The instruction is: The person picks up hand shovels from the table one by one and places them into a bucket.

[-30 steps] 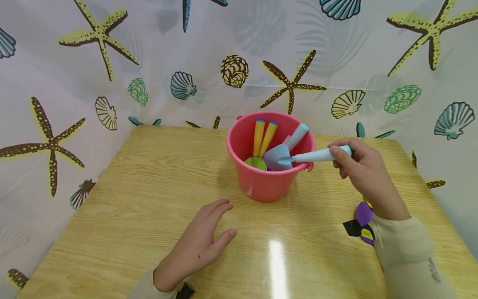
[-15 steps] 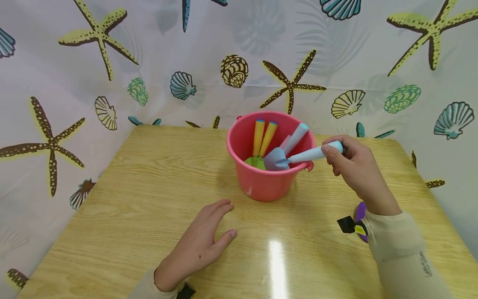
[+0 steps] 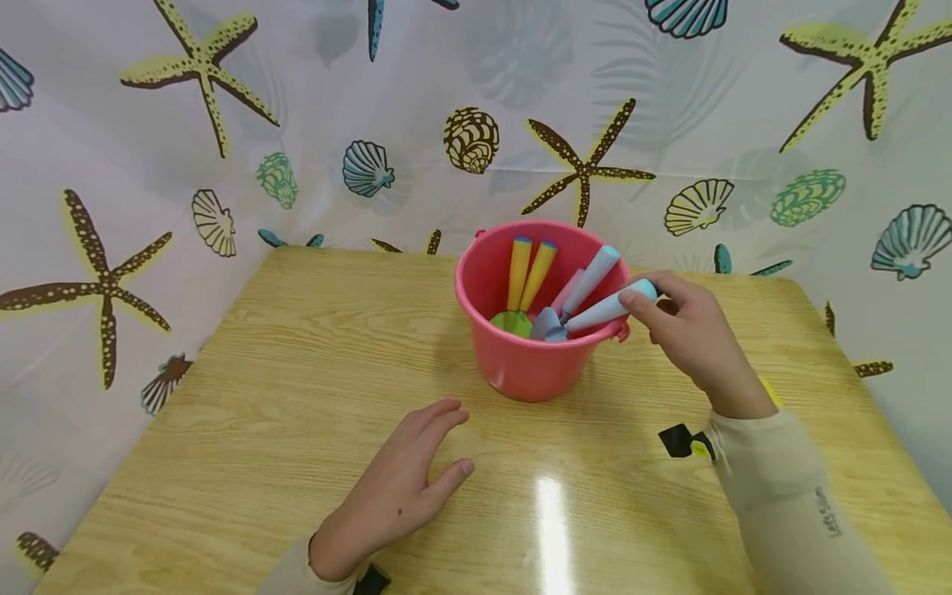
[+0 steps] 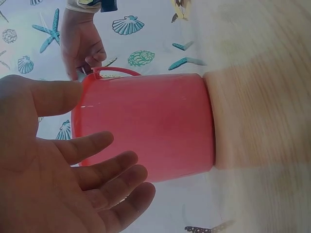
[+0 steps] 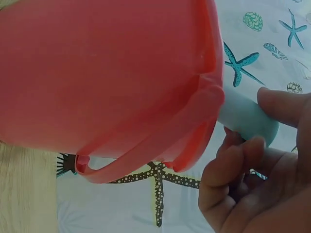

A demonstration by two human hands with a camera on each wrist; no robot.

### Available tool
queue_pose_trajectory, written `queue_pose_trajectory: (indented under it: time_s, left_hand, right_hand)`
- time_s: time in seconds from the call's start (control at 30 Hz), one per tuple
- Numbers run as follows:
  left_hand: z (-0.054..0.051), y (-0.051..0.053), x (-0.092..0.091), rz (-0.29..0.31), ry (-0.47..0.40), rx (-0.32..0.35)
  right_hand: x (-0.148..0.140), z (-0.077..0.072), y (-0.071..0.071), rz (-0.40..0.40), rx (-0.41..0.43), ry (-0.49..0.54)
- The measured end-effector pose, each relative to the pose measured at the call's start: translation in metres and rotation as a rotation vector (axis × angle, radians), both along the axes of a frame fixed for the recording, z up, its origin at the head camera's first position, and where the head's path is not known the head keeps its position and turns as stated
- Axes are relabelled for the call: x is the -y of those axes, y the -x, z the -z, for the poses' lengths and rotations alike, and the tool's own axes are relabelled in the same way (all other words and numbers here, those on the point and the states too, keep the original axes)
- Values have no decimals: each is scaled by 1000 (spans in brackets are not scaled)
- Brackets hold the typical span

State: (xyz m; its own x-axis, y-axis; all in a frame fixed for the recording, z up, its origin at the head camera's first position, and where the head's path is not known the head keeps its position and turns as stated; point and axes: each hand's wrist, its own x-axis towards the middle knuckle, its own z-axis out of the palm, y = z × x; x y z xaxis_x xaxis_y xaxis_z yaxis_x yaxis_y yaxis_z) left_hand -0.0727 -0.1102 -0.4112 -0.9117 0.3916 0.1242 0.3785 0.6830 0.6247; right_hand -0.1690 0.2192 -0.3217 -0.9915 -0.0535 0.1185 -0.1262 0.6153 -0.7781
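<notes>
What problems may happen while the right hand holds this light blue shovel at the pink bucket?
The right hand has its grip near the handle's end, so the light blue shovel may twist.
Its blade, close to other tools, might snag.
The left hand does not touch the pink bucket, which could shift if pushed.

By the right hand point(image 3: 690, 343), the light-blue shovel point(image 3: 601, 312) has been moved leftward and, seemingly, deeper into the pink bucket point(image 3: 530, 368).

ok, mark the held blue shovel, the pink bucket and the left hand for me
Held blue shovel point(image 3: 594, 316): head view, on its handle.
Pink bucket point(image 3: 526, 368): head view, on its front outer wall.
Left hand point(image 3: 400, 481): head view, on the back of the hand.
</notes>
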Motion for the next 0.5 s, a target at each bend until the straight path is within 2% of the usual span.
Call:
queue_pose_trajectory:
  time_s: [0.13,0.37,0.5]
  left_hand:
    - [2,0,0,0,3,-7]
    - [3,2,-1,6,-12,15]
    - [3,3,-1,7,-20,28]
  right_hand:
    - [4,0,0,34,-4,-45]
    - [11,3,3,62,-60,-20]
    - [15,6,5,68,-52,-18]
